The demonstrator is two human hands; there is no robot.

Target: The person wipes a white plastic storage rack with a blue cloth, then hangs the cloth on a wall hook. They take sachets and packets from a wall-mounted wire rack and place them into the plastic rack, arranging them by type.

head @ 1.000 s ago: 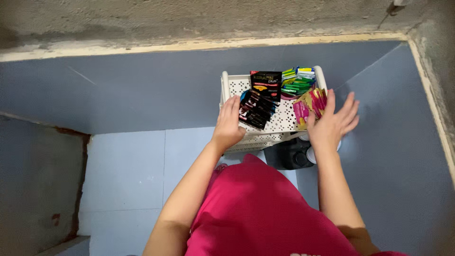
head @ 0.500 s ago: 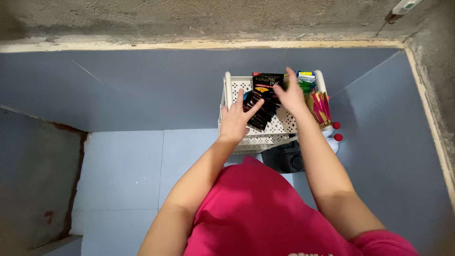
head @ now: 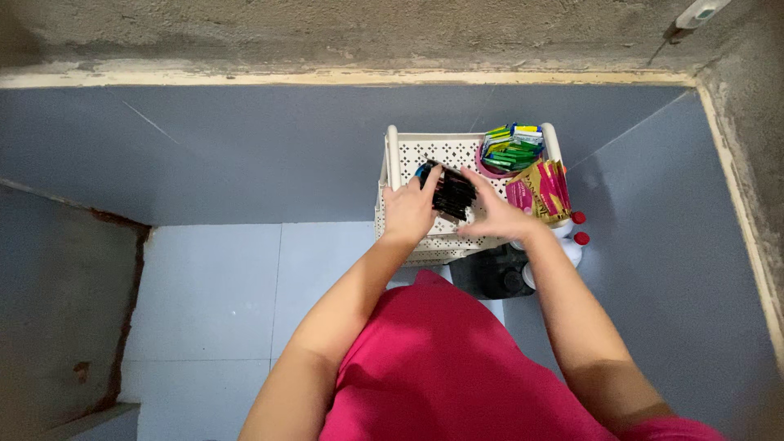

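Note:
A white perforated plastic rack (head: 425,149) stands in the corner of grey-blue walls. On its top tier lies a stack of black sachets (head: 452,194). My left hand (head: 408,208) rests on the stack's left side, fingers curled onto it. From the right, my right hand (head: 494,214) closes in on the same stack, with its fingers against the sachets. A pink bowl of green sachets (head: 511,147) sits at the rack's far right corner, and gold-and-pink sachets (head: 541,189) lie just right of my right hand.
Two white bottles with red caps (head: 575,229) stand beside the rack on the right. A dark container (head: 496,278) sits on the pale tiled floor below the rack. Bare concrete runs above the painted wall, with a small white fitting (head: 696,12) top right.
The upright black sachet at the back of the rack is no longer standing. My right hand came back from the rear to the front of the black stack; my left hand closed onto it.

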